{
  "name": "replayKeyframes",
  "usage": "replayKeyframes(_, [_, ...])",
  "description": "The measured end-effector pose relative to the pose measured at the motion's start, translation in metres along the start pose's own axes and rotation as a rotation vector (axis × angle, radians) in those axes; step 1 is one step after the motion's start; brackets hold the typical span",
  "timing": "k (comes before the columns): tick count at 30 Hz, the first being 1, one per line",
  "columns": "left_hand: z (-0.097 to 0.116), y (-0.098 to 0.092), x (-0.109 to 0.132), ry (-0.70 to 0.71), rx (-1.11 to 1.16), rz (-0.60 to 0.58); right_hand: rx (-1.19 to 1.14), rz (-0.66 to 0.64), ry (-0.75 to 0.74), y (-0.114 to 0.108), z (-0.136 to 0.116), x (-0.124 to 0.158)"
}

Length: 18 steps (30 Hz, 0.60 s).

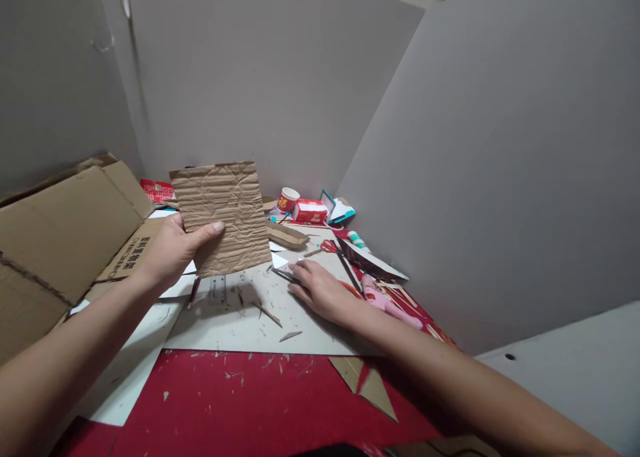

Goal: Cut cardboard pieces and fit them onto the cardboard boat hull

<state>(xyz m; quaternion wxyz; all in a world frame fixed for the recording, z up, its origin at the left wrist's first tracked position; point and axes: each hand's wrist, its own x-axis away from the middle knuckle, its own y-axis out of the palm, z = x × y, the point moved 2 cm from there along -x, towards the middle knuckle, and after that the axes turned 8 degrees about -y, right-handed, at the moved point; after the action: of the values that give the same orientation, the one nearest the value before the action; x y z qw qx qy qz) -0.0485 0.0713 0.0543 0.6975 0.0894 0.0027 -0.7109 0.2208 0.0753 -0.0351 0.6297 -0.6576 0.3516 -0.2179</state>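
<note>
My left hand [173,249] holds up a crumpled square of brown corrugated cardboard [225,217], thumb across its front, above the white board [240,323] on the red table. My right hand [323,290] lies palm down on the white board, fingers stretched out and resting on a thin dark tool [285,275], perhaps a pen or knife. Small cardboard scraps lie scattered around both hands.
A big flattened cardboard box [60,237] leans at the left. At the back stand a paper cup [288,199], a red carton [310,211], red scissors [330,246] and a pink glue gun [387,303]. Grey partition walls close in the back and right.
</note>
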Motion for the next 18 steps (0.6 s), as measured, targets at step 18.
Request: replayKeyframes(18, [0.000, -0.011, 0.001, 0.027, 0.101, 0.037, -0.596, -0.087, -0.701, 0.025, -0.150, -0.021])
